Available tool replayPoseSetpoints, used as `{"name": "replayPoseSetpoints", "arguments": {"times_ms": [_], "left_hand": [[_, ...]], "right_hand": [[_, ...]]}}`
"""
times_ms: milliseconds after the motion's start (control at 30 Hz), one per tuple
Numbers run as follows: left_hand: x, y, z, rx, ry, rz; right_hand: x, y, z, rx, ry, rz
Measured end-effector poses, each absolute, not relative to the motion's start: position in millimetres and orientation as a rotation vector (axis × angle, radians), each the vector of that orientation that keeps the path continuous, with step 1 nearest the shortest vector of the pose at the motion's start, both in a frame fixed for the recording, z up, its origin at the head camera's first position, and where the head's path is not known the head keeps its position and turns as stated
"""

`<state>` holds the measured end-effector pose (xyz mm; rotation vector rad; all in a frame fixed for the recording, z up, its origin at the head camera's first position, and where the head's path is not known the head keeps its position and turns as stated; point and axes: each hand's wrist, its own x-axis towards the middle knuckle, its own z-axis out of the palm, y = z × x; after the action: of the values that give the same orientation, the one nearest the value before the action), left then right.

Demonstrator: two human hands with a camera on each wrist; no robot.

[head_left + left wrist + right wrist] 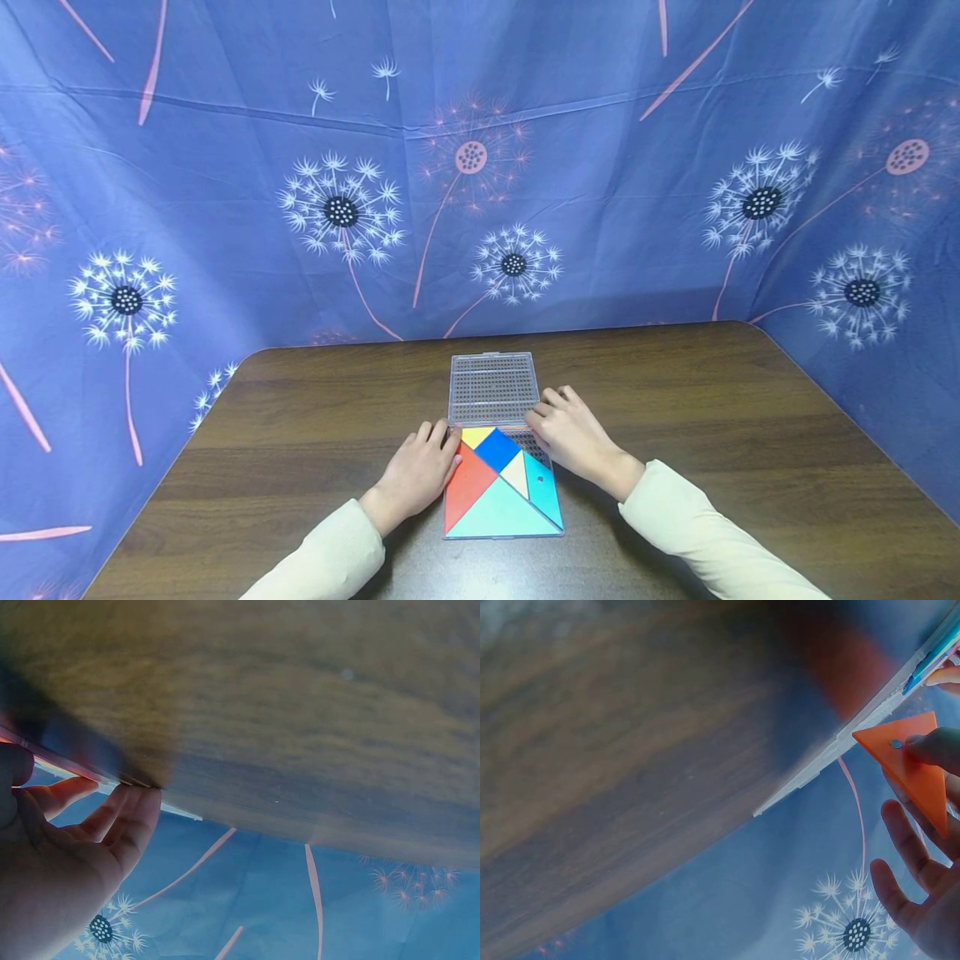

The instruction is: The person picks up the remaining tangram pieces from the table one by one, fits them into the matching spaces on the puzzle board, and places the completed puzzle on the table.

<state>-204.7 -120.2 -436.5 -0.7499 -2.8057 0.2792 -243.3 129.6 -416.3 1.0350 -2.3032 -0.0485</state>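
Note:
A clear tangram case lies unfolded on the table, with its gridded near half [537,446] holding flat coloured pieces. Yellow [476,437], blue [498,451], red [467,490], cream [517,473], teal [543,493] and mint [504,514] pieces sit fitted together there. A gap with bare grid shows at the upper right. Close over that gap, my right hand [570,433] pinches an orange triangle piece [922,785] between thumb and fingers. My left hand [417,467] rests along the case's left edge, fingers [139,817] touching it and the thumb by the red piece.
The far half of the case [492,389] lies flat behind the pieces, a gridded clear panel. Brown wooden table [322,417] surrounds it on both sides. A blue cloth with dandelion prints [600,233] hangs behind the table.

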Motion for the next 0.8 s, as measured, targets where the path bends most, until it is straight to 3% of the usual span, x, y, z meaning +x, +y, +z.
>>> {"name": "replayPoseSetpoints", "arguments": {"times_ms": [800], "left_hand": [[-205.2, -120.3, -438.4, -0.751, -2.798, 0.289]], "right_hand": [[-242.3, 121.1, -417.8, 1.038, -2.351, -0.198]]}}
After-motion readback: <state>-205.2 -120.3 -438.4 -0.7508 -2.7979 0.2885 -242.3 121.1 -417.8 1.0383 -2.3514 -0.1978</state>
